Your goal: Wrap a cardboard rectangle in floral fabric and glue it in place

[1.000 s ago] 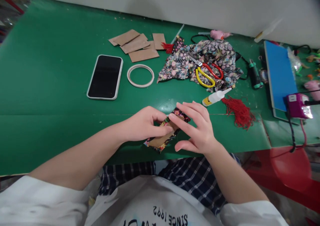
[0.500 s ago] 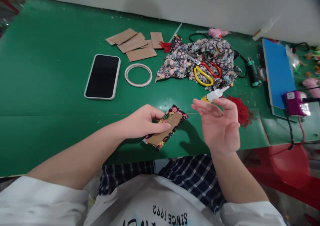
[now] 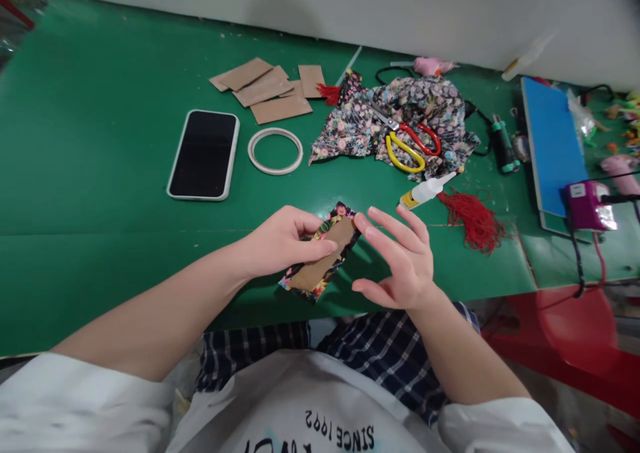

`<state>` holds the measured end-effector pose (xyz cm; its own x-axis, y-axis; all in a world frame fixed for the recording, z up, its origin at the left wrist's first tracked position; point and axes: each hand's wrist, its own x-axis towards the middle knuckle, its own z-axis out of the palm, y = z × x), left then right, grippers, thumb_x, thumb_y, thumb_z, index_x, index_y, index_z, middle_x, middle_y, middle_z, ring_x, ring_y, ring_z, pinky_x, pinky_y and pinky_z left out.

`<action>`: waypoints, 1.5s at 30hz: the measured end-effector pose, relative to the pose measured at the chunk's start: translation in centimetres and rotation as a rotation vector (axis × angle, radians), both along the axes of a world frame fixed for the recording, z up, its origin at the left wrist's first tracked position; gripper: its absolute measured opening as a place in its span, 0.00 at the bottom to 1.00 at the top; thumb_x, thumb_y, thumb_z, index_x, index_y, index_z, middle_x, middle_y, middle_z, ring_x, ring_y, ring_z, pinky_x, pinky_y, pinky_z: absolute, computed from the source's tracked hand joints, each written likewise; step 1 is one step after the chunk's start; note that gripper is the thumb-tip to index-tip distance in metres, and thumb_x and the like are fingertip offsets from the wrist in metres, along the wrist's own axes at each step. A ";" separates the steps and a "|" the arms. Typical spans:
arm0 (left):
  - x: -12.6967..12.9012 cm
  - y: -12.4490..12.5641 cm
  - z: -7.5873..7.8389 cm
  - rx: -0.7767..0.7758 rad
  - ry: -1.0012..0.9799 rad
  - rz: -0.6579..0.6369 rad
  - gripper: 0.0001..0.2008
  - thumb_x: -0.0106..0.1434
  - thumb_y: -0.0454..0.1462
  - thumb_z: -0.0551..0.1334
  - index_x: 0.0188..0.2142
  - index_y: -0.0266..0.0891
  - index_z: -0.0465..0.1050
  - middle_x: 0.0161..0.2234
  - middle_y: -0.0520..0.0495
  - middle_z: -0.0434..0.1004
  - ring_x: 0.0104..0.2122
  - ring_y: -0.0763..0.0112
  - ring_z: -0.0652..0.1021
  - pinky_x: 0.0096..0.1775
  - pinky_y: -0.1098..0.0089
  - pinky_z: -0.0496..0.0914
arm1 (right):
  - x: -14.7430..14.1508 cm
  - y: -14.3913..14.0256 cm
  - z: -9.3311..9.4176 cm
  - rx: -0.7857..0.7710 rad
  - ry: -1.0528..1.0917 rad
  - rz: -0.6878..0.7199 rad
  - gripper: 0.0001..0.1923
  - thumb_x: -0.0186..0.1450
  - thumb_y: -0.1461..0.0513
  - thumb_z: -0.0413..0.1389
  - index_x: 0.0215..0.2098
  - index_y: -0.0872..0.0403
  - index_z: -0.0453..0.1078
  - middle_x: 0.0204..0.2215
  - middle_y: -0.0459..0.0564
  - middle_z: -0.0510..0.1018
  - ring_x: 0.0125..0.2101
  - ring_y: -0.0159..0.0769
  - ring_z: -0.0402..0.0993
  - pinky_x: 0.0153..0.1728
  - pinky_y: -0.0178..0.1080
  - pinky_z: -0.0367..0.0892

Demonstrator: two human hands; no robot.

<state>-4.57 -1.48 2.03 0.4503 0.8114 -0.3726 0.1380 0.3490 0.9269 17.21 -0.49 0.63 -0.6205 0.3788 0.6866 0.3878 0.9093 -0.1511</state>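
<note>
My left hand [image 3: 287, 243] grips a cardboard piece edged with floral fabric [image 3: 320, 266], thumb on the bare brown cardboard and fingers underneath. The piece is tilted above the table's front edge. My right hand [image 3: 400, 256] is open with its fingers spread. Its index fingertip is at the upper right corner of the piece; whether it presses there I cannot tell. Just beyond the right hand lies a small glue bottle [image 3: 425, 191] with a white nozzle. A bundle of red threads [image 3: 473, 219] is to its right.
On the green table [image 3: 100, 153] lie a phone [image 3: 204, 154], a roll of tape [image 3: 275, 151] and several cardboard pieces [image 3: 283, 108]. Red-and-yellow-handled scissors [image 3: 407, 149] rest on crumpled floral fabric [image 3: 345, 133]. A blue board [image 3: 555, 146] and a purple device [image 3: 593, 205] stand at the right.
My right hand has moved left and down from above the glue bottle to the corner of the fabric-edged cardboard. My left hand still holds the piece, shifted slightly left.
</note>
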 end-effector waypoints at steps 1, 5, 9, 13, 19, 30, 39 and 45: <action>0.0 0.0 0.0 -0.006 -0.004 0.004 0.13 0.52 0.42 0.63 0.22 0.31 0.69 0.16 0.55 0.63 0.17 0.81 0.64 0.18 0.80 0.58 | 0.0 0.0 0.0 0.007 -0.013 -0.002 0.37 0.59 0.49 0.54 0.62 0.56 0.51 0.48 0.55 0.75 0.54 0.44 0.66 0.56 0.53 0.58; 0.1 0.2 0.1 -0.022 0.006 0.013 0.13 0.52 0.41 0.62 0.23 0.31 0.70 0.17 0.54 0.63 0.17 0.81 0.64 0.18 0.80 0.59 | -0.1 0.0 -0.1 0.011 -0.029 -0.020 0.37 0.60 0.50 0.53 0.63 0.56 0.49 0.49 0.53 0.75 0.56 0.43 0.64 0.57 0.53 0.56; 0.2 0.3 0.0 -0.032 0.008 0.015 0.13 0.52 0.41 0.62 0.23 0.31 0.69 0.17 0.55 0.63 0.17 0.81 0.64 0.19 0.79 0.59 | -0.2 -0.1 0.0 0.010 -0.021 -0.047 0.36 0.62 0.51 0.52 0.63 0.56 0.48 0.48 0.53 0.75 0.56 0.43 0.63 0.57 0.54 0.55; 0.3 0.3 -0.1 -0.016 0.023 0.050 0.12 0.52 0.41 0.61 0.22 0.32 0.68 0.16 0.56 0.61 0.16 0.82 0.62 0.18 0.80 0.57 | -0.3 -0.4 0.1 -0.015 -0.084 -0.058 0.37 0.61 0.54 0.54 0.63 0.56 0.47 0.50 0.54 0.74 0.58 0.42 0.61 0.59 0.54 0.54; 0.3 0.3 -0.1 -0.022 -0.012 0.086 0.13 0.51 0.40 0.62 0.18 0.33 0.65 0.15 0.56 0.62 0.16 0.83 0.62 0.18 0.81 0.57 | -0.5 -0.4 -0.1 -0.100 -0.066 -0.034 0.36 0.62 0.55 0.53 0.64 0.51 0.44 0.53 0.52 0.71 0.57 0.41 0.62 0.59 0.54 0.54; 0.5 0.4 -0.8 -0.007 -0.034 0.327 0.11 0.51 0.42 0.65 0.24 0.34 0.72 0.20 0.52 0.73 0.19 0.78 0.71 0.20 0.78 0.63 | -0.5 -1.4 -0.2 -0.432 0.378 0.050 0.39 0.56 0.72 0.53 0.61 0.40 0.49 0.50 0.44 0.74 0.47 0.39 0.73 0.46 0.49 0.72; 0.6 0.9 -1.3 0.119 -0.085 0.613 0.11 0.51 0.41 0.66 0.24 0.34 0.73 0.21 0.53 0.73 0.21 0.79 0.70 0.23 0.78 0.65 | -1.7 -1.5 -0.3 -1.317 0.712 0.094 0.29 0.60 0.66 0.56 0.56 0.39 0.57 0.41 0.42 0.79 0.43 0.35 0.76 0.45 0.44 0.74; 0.4 1.3 -1.8 0.124 -0.069 0.705 0.11 0.52 0.42 0.66 0.25 0.34 0.73 0.23 0.53 0.74 0.22 0.77 0.71 0.25 0.77 0.65 | -1.6 -0.9 -0.2 -1.686 0.881 0.133 0.25 0.57 0.66 0.59 0.50 0.40 0.65 0.42 0.39 0.79 0.43 0.29 0.76 0.45 0.35 0.73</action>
